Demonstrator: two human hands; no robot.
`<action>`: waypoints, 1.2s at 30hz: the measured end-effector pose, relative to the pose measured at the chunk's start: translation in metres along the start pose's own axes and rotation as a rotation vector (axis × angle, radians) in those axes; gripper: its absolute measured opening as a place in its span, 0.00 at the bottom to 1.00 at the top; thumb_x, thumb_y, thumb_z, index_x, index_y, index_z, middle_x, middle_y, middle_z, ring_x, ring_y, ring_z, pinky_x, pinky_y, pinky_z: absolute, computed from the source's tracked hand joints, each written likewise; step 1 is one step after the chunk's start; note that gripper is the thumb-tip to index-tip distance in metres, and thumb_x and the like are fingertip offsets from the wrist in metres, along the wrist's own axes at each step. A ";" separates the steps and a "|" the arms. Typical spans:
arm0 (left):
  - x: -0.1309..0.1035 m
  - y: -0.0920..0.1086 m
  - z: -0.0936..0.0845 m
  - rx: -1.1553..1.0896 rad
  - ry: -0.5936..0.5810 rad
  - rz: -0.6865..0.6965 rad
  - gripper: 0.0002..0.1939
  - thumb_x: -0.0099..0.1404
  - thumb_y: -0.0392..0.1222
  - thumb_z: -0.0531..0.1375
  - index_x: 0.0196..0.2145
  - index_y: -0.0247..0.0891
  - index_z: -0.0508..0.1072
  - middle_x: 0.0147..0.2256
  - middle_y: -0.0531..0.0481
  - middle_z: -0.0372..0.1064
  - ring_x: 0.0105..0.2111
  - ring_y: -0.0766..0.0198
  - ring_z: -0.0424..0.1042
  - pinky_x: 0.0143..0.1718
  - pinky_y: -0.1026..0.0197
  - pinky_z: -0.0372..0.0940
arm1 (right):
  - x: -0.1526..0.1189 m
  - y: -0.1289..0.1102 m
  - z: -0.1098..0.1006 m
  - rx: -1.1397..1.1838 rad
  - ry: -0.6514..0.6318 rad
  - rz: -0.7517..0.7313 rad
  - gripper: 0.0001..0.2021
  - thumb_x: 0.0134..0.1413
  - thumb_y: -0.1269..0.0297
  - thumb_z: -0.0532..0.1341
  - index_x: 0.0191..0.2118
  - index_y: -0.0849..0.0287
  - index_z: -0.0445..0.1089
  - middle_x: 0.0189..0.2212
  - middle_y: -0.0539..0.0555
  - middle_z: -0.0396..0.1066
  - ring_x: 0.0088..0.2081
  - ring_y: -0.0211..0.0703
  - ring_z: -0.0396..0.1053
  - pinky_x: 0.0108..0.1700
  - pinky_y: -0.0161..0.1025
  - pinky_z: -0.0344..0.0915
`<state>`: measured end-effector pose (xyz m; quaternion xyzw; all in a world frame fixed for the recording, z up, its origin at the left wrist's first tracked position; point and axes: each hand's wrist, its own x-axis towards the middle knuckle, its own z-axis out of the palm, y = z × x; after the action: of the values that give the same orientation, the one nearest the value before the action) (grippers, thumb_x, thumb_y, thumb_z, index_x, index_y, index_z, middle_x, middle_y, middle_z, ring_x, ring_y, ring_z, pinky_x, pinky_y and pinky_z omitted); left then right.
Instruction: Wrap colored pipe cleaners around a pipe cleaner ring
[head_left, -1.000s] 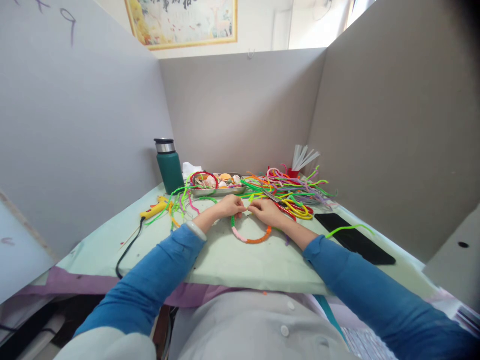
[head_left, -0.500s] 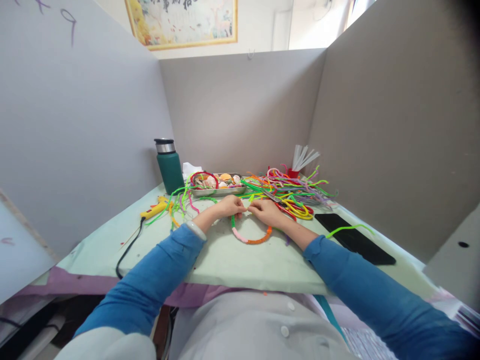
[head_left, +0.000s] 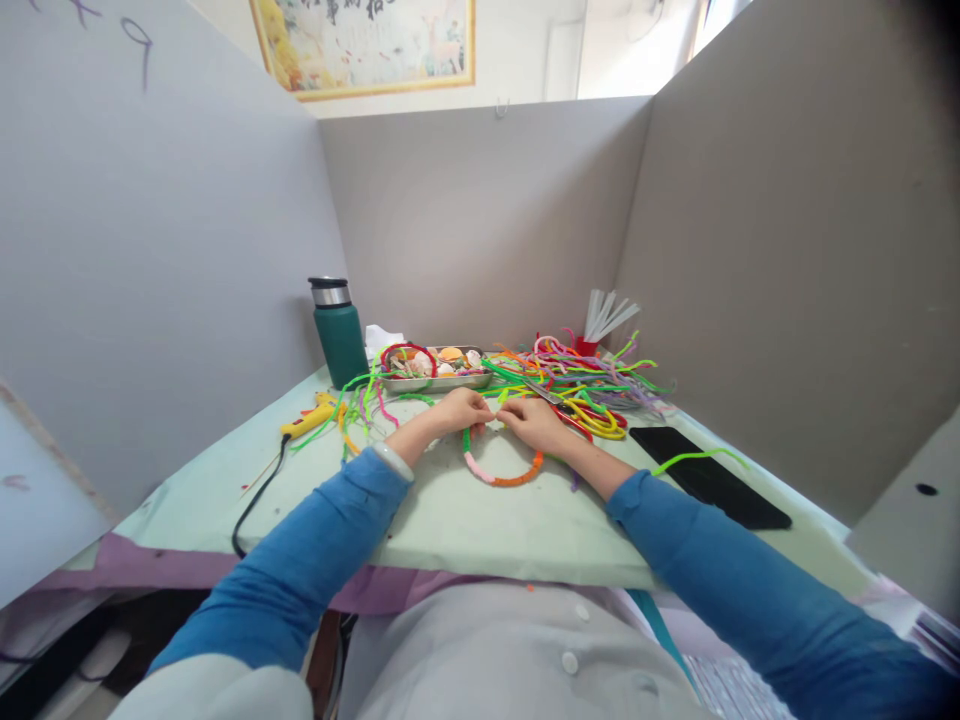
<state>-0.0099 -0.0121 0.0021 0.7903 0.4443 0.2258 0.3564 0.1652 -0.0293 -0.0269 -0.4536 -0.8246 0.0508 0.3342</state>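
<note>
A ring wrapped in fuzzy pipe cleaner (head_left: 516, 481), in green, pink and orange sections, stands in front of me over the table. At its far side my left hand (head_left: 463, 410) is closed, thumb and fingers pinched at the green part. Close beside it my right hand (head_left: 527, 419) pinches too, its fingertips almost meeting those of the left. Both hands cover the ring's far part, and whatever small piece lies between the fingertips is too small to make out.
Behind my hands are a metal tray (head_left: 442, 382) of shells and a heap of pipe cleaners (head_left: 592, 385) with scissors (head_left: 545, 393). A green bottle (head_left: 341, 340) and a yellow glue gun (head_left: 309, 418) are left. A black phone-like slab (head_left: 712, 478) lies right, under a green pipe cleaner (head_left: 697, 456).
Hardly anything differs. Both hands keep their pinch at the ring's far side, with only a very slight shift of the fingertips.
</note>
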 end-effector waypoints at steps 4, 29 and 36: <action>0.000 0.000 0.000 0.019 0.004 0.011 0.13 0.54 0.46 0.58 0.24 0.31 0.67 0.19 0.52 0.66 0.17 0.71 0.63 0.19 0.69 0.59 | 0.001 0.002 0.001 -0.002 0.003 0.001 0.14 0.55 0.60 0.52 0.28 0.61 0.71 0.23 0.51 0.69 0.25 0.34 0.60 0.27 0.32 0.49; 0.003 -0.006 -0.002 -0.003 -0.062 0.025 0.12 0.54 0.45 0.57 0.24 0.30 0.69 0.20 0.51 0.66 0.16 0.71 0.63 0.19 0.68 0.59 | 0.000 0.001 0.001 0.000 -0.004 0.003 0.13 0.54 0.60 0.52 0.29 0.60 0.71 0.23 0.50 0.69 0.25 0.34 0.60 0.27 0.32 0.49; 0.004 -0.009 -0.002 0.031 -0.033 0.018 0.11 0.54 0.44 0.57 0.22 0.31 0.68 0.18 0.52 0.66 0.16 0.71 0.62 0.19 0.67 0.59 | 0.000 0.001 0.002 0.011 -0.003 -0.011 0.13 0.54 0.61 0.52 0.29 0.60 0.71 0.24 0.50 0.69 0.25 0.34 0.60 0.27 0.32 0.49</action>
<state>-0.0139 -0.0050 -0.0030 0.8033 0.4346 0.2091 0.3495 0.1650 -0.0280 -0.0283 -0.4472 -0.8272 0.0542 0.3359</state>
